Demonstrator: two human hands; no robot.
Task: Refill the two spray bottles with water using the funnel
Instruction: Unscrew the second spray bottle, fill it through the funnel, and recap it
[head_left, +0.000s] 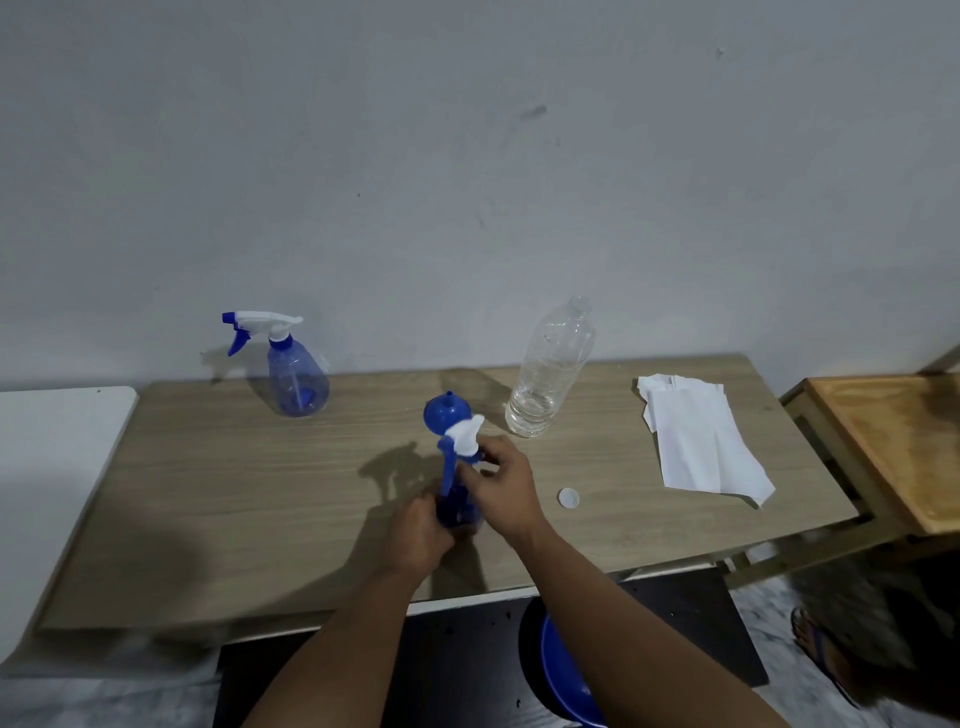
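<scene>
Spray head being handled at the near bottle (457, 512).
The light, slippery bottle is gripped low by the left hand (418, 530); its stiff spray head (465, 439) is pinched by the right hand (506, 480).

Spray bottle (297, 370) left of water bottle (549, 370); napkins (702, 435) right.
</scene>
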